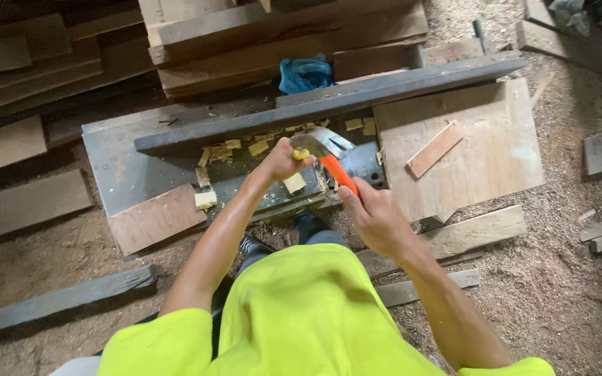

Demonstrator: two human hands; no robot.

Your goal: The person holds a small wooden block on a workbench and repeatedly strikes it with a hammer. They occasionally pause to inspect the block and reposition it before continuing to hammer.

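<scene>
A blue plastic bag (305, 74), crumpled and glossy, sits wedged against the stack of rough timber beams (280, 42) at the top; what it holds, if anything, cannot be seen from here.

The right hand (374, 216) is closed around the smooth orange handle of a hammer (325, 150), whose dull steel head lies over the work. The left hand (283, 161) is pinched shut on a small yellow piece (301, 154), probably a chisel handle or a wood chip, right under the hammer head; the view is too tight to tell which. Both hands meet above a dark, worn metal machine bed (127, 167), flat and grey, with a long dark plank (329, 104) lying slantwise across it.

Pale, blocky wood offcuts (207, 198) and splinters litter the recess around the left hand. To the right lies a square plywood sheet (461, 153), smooth and tan with a greenish stain, and on it a thin reddish strip (435, 149). The ground (559, 292) is soft sawdust, with grey weathered boards scattered over it. The person wears a bright yellow-green shirt (301, 313).
</scene>
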